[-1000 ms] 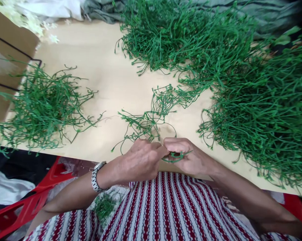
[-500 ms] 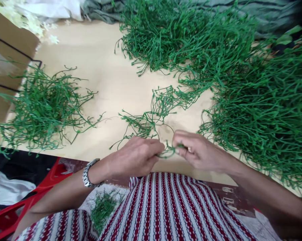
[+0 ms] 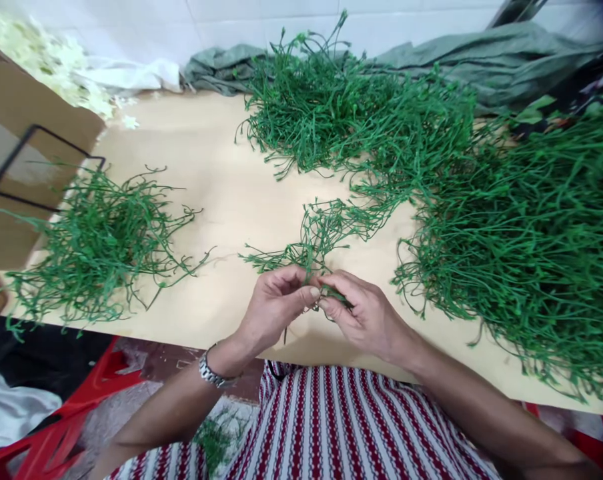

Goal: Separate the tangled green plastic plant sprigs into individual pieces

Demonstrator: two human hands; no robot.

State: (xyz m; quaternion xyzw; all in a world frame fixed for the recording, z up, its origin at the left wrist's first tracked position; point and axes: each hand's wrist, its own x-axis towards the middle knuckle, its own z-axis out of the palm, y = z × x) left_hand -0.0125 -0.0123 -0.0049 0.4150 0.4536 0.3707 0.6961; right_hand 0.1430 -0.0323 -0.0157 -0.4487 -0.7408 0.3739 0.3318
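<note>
My left hand and my right hand meet near the table's front edge, fingertips almost touching. Both pinch thin green artificial stems, which are mostly covered by the fingers. A thin stem end pokes out below my left hand. Just beyond my hands lies a small loose cluster of green stems, with some strands reaching toward my fingers. A large heap of green stems spreads to the right of my right hand. Left of my left hand sits a tangled pile of curlier green stems.
At the far left stands a cardboard box with a black wire frame against it. Pale flowers and crumpled grey-green cloth line the back. Another heap of stems lies before the tiled wall. A red stool is lower left.
My hands have come together, the left turning so its thumb faces up. The view has tilted up, showing more of the wall.
</note>
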